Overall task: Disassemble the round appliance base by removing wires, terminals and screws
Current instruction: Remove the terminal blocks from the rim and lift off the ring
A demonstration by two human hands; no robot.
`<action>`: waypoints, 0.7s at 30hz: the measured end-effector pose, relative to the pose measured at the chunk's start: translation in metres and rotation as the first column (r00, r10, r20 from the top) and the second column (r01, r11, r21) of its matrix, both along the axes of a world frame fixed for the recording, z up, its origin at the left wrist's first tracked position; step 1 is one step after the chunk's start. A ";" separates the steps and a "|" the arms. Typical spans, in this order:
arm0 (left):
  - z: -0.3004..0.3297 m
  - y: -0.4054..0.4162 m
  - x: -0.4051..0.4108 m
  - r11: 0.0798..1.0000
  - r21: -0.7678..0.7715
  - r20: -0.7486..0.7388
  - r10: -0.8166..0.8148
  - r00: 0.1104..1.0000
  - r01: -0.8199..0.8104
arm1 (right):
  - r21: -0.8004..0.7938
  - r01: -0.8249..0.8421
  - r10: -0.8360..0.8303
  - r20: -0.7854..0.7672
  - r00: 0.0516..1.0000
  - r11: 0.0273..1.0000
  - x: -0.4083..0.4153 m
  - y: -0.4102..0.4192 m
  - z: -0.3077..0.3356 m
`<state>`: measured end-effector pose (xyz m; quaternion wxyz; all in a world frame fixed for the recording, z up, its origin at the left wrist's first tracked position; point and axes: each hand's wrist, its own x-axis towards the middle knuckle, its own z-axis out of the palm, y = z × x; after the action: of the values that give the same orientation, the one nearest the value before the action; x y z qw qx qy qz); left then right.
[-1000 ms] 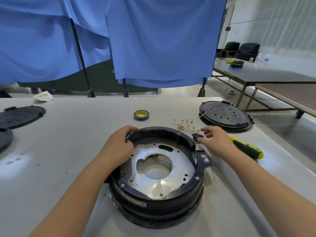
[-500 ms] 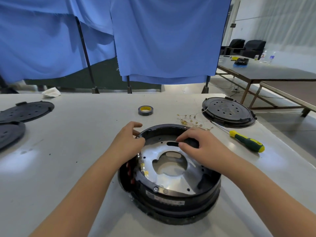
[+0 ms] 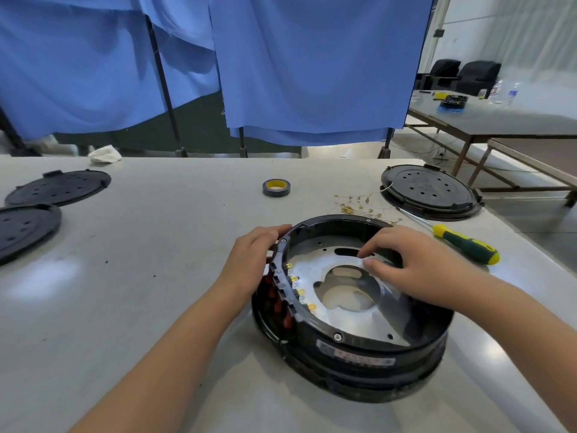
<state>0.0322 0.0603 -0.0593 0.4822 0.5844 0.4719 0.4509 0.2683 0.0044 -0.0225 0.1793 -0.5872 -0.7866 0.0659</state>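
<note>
The round appliance base is a black ring with a shiny metal plate inside and lies on the table. Brass terminals and red connectors line its left inner edge. My left hand grips the ring's left rim from outside. My right hand reaches over the far right rim, fingertips pressed on the metal plate by a slot. A pile of removed thin wires with small brass terminals lies just behind the base.
A green and yellow screwdriver lies to the right of the base. A black round cover sits at the back right, two more covers at the left. A roll of tape and a white rag lie farther back.
The base has been turned round on the table, so the terminals and red connectors now face left. My right hand moved from outside the right rim to inside the ring.
</note>
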 end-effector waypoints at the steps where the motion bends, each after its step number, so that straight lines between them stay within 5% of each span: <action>1: -0.001 0.000 0.001 1.000 -0.015 0.024 -0.020 1.000 0.021 | -0.012 -0.001 0.002 0.019 1.000 1.000 0.001 -0.001 0.001; 4: -0.004 -0.001 0.003 0.995 -0.048 0.065 -0.089 0.994 0.092 | -0.051 -0.007 0.009 0.031 0.999 0.999 0.000 -0.003 0.005; 10: -0.008 -0.005 0.007 0.956 -0.090 0.124 -0.266 0.956 0.278 | -0.249 0.024 -0.081 -0.222 0.972 0.968 -0.041 0.006 0.018; 15: -0.008 -0.001 -0.007 0.908 -0.160 0.111 -0.373 0.921 0.387 | -0.667 -0.056 -0.215 -0.317 0.924 0.743 -0.071 0.015 0.016; 21: -0.008 -0.001 -0.011 0.899 -0.171 0.095 -0.393 0.915 0.404 | -0.737 -0.080 -0.370 -0.426 0.826 0.671 -0.069 0.014 0.012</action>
<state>0.0215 0.0588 -0.0673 0.6302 0.6075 0.3683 0.3131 0.1998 0.0181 -0.0103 0.1510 -0.6284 -0.5576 0.5209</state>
